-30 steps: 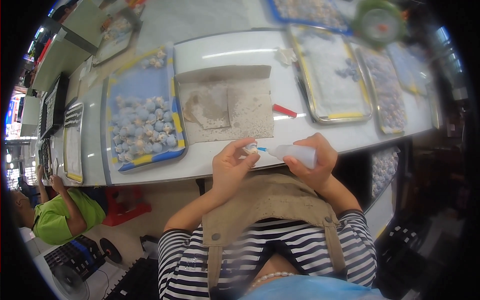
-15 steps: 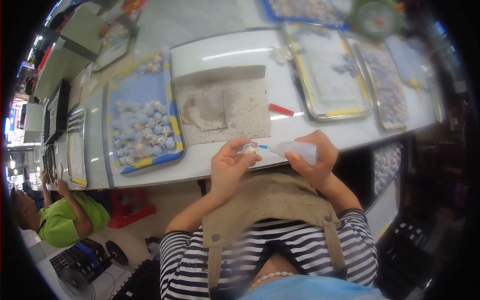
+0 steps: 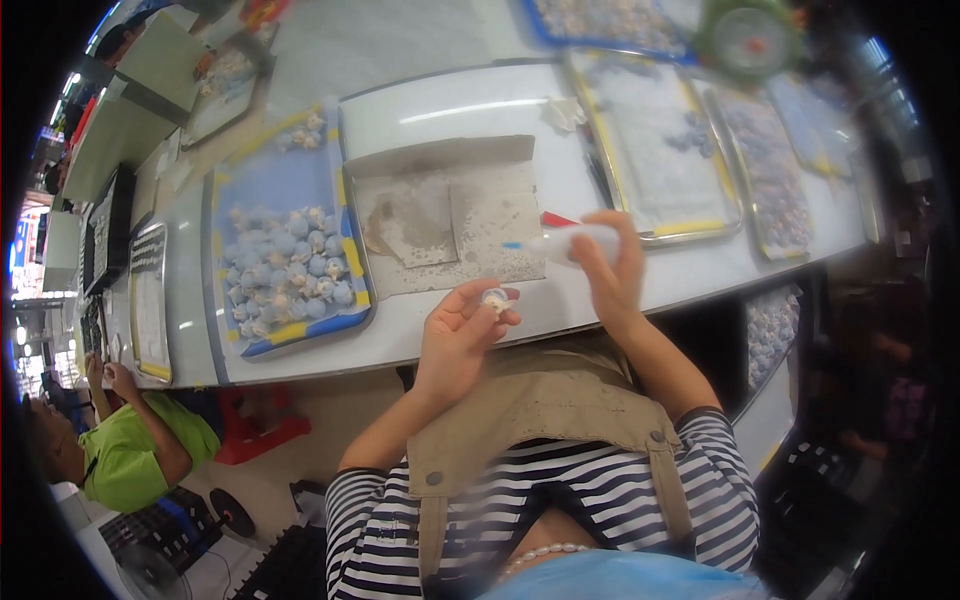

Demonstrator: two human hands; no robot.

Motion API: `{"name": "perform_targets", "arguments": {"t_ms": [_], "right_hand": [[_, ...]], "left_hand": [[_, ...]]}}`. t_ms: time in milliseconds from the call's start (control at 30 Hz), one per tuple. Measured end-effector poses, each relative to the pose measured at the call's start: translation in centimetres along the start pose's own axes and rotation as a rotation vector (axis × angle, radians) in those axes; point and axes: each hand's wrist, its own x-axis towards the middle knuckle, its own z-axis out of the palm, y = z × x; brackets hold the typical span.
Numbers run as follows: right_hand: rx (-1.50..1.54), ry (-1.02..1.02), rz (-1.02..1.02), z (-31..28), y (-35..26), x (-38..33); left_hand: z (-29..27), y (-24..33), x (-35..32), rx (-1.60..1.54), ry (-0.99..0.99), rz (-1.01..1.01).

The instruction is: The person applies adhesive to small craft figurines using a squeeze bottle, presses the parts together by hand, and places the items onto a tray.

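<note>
My left hand (image 3: pixel 464 325) pinches a small white and pale-blue figurine piece (image 3: pixel 495 299) between thumb and fingers, near the table's front edge. In my right hand (image 3: pixel 613 265) is a white squeeze bottle (image 3: pixel 570 242) with a thin blue nozzle, tilted so the nozzle points left. The bottle hangs above a stained cardboard sheet (image 3: pixel 500 215), apart from the piece. To the left stands a tray (image 3: pixel 270 180) with a blue and yellow rim, holding many pale-blue round pieces (image 3: pixel 300 265). Motion blurs my right hand and the bottle slightly.
Behind the bottle lies a red tool (image 3: pixel 556 219). Several trays stand at the right, one a metal-edged tray (image 3: pixel 690 233) with a few pieces. A green round scale (image 3: pixel 752 40) is at the far right. A co-worker in a green shirt (image 3: pixel 135 455) works at the left.
My right hand has lifted the squeeze bottle up and away from the piece, toward the cardboard. My left hand keeps hold of the piece, almost in the same place.
</note>
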Motion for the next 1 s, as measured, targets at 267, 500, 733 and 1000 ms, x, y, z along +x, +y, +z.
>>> {"name": "perform_targets", "arguments": {"t_ms": [267, 500, 733, 1000], "right_hand": [[-0.453, -0.147, -0.085, 3.6, 4.0, 3.3], [-0.700, 0.220, -0.177, -8.4, 8.3, 9.8], [-0.850, 0.137, -0.091, -16.8, 9.2, 14.8], [-0.880, 0.255, -0.189, -19.9, 12.2, 12.7]], "left_hand": [[-0.9, 1.3, -0.3, -0.347, -0.315, -0.051], [-1.4, 1.2, -0.3, -0.278, -0.224, -0.033], [1.3, 0.0, -0.1, -0.205, -0.235, -0.093], [3.7, -1.6, 0.3, -0.146, -0.186, -0.140]]}}
